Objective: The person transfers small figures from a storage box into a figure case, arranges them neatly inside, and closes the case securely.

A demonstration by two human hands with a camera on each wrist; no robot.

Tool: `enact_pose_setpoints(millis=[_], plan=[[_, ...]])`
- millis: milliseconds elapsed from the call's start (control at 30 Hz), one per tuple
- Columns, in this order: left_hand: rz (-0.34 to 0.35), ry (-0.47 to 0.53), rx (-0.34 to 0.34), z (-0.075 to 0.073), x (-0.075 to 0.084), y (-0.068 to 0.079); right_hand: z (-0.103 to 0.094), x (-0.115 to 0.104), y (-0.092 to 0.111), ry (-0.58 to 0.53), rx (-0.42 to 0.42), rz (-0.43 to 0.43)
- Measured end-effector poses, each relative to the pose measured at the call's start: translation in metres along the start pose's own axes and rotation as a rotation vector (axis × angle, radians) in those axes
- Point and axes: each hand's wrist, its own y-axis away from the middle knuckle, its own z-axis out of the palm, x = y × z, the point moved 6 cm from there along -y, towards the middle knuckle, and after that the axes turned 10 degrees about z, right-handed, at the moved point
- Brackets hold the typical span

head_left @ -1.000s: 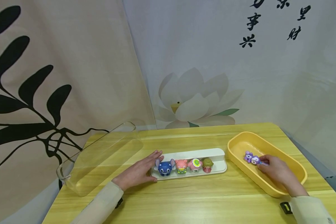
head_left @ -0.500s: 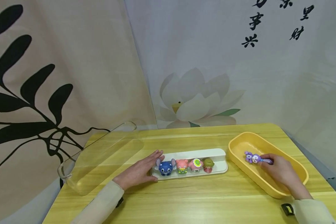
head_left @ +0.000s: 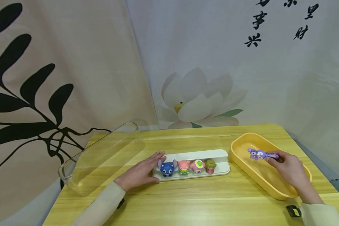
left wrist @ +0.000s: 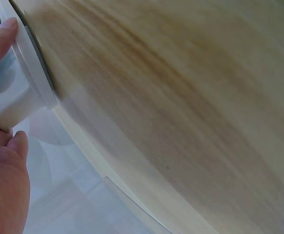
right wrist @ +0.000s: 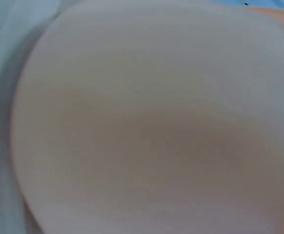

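Observation:
My left hand (head_left: 142, 171) holds the left end of a white display base (head_left: 218, 154), thumb at its front edge and fingers reaching round the back. On the base stand a blue big-eared figurine (head_left: 167, 169), a pink one (head_left: 183, 167), a pink one with a yellow-green round top (head_left: 198, 166) and an olive-capped one (head_left: 210, 166). Over a yellow tray (head_left: 274, 191), my right hand (head_left: 289, 168) pinches a purple rabbit figurine (head_left: 260, 154) by its long ears, its body pointing left. In the right wrist view a pale blurred surface blocks the hand.
A long transparent cover (head_left: 101, 163) lies at the table's left, its left end near the edge. The wooden table (head_left: 192, 204) backs onto a hanging cloth (head_left: 203, 47) with printed leaves, a lotus and characters.
My right hand has risen and drawn slightly right, lifting the purple rabbit figurine from the yellow tray's floor. The left hand keeps its place on the white base.

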Motion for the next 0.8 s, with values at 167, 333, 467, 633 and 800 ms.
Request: enact_pose_setpoints(millis=[167, 333, 467, 633, 800], plan=[[0.003, -0.008, -0.002, -0.001, 0.0, 0.0, -0.007, -0.007, 0.004, -0.039, 0.023, 0.017], [-0.003, -0.002, -0.007, -0.002, 0.001, 0.0, -0.013, -0.015, 0.008, -0.079, 0.031, 0.04], [0.001, -0.005, -0.004, -0.003, 0.002, 0.0, -0.015, -0.021, 0.012, -0.111, 0.019, 0.055], [-0.005, -0.001, -0.007, -0.003, 0.002, 0.0, -0.017, -0.031, 0.015, -0.154, 0.002, 0.062], [-0.01, -0.001, -0.011, -0.002, 0.001, 0.0, -0.019, -0.041, 0.019, -0.19, -0.008, 0.048]])
